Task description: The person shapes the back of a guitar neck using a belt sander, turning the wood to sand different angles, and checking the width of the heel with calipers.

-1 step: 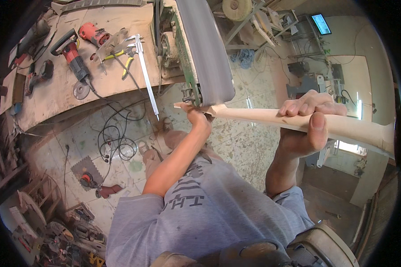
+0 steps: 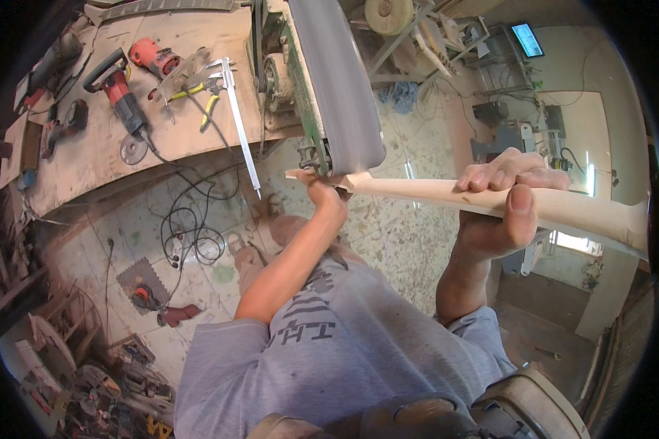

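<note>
A long piece of pale wood (image 2: 417, 190), shaped like a guitar neck, lies crosswise in both my hands. Its narrow, stepped left end meets the lower end of a belt sander's grey belt (image 2: 344, 88), which looks blurred. My left hand (image 2: 322, 190) is closed around that narrow end, just below the belt; some of its fingers are hidden. Farther right, my right hand (image 2: 509, 186) grips the thicker part, fingers over the top and thumb on the near side. Beyond it the wood widens toward the right rim of the view.
On the workbench (image 2: 176, 139) at the left lie a caliper (image 2: 240, 124), pliers (image 2: 211, 110), a red-black angle grinder (image 2: 121, 95) and other power tools. A black cable (image 2: 190, 227) coils on the tiled floor, near an orange-black tool (image 2: 145, 296). A lit screen (image 2: 528, 39) stands far right.
</note>
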`<act>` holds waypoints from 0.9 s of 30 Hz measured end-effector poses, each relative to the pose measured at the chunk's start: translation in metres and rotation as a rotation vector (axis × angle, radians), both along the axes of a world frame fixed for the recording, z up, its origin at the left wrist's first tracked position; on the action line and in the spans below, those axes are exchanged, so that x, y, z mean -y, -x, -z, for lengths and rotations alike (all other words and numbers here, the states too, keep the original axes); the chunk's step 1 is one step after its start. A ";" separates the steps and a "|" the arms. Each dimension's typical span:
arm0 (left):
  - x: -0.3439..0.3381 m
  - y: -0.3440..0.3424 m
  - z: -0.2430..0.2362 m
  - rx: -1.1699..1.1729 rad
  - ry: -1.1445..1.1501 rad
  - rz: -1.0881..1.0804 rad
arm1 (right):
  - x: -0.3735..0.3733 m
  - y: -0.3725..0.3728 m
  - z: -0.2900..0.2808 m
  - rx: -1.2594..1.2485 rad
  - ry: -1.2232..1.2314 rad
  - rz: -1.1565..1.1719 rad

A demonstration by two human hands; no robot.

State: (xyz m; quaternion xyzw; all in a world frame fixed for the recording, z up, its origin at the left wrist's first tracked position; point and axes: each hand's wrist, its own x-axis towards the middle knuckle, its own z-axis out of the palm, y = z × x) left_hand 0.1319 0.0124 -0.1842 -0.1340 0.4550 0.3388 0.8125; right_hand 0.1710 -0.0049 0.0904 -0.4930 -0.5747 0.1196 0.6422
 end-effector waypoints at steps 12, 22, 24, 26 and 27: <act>0.006 -0.007 0.010 0.037 0.039 -0.039 | -0.002 -0.008 0.003 0.009 -0.008 -0.060; -0.001 -0.003 -0.005 0.016 0.057 -0.019 | -0.007 -0.008 0.003 0.019 -0.017 -0.070; 0.000 -0.003 -0.007 0.020 0.047 -0.039 | -0.007 -0.009 0.003 0.023 -0.014 -0.081; 0.001 -0.004 0.000 0.009 0.044 -0.034 | -0.008 -0.008 0.003 0.021 -0.018 -0.084; 0.002 -0.004 0.003 0.003 0.043 -0.031 | -0.008 -0.007 0.004 0.018 -0.023 -0.081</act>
